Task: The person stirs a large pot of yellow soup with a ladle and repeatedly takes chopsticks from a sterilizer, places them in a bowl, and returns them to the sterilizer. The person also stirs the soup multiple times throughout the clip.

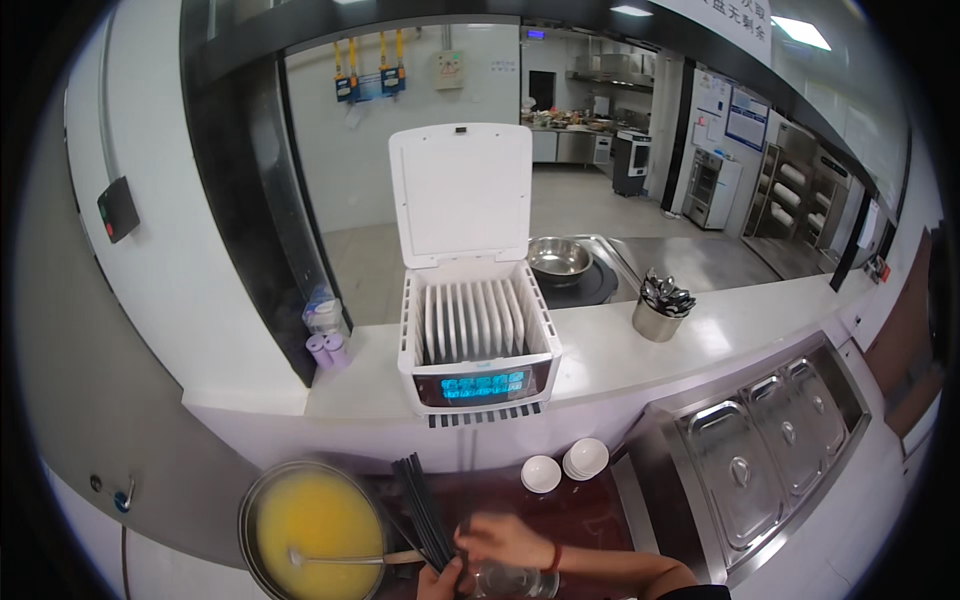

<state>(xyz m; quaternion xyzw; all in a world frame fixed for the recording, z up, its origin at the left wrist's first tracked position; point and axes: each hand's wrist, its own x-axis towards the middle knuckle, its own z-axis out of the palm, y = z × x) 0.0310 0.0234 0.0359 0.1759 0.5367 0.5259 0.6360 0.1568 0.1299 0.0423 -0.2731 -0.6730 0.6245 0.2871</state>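
My left hand [441,580], at the bottom edge, grips a bundle of black chopsticks [422,514] that stands tilted. My right hand [510,540], with a red band at the wrist, is beside the bundle. Its fingers are curled and blurred, so whether they hold anything cannot be made out. Beneath it is a shiny, see-through or metal container [517,581], partly hidden. A white chopstick dispenser box [480,337] stands on the ledge beyond, its lid [463,195] raised. Upright white dividers [472,319] line its inside. Its lit front panel bears writing.
Left of my hands, a large pot [259,555] holds yellow liquid and a ladle [341,559]. Small white bowls [541,474] sit on the dark red counter [592,517]. Lidded steel food pans [739,472] are at right. A cutlery canister [658,322] and purple cylinders [328,350] stand on the ledge.
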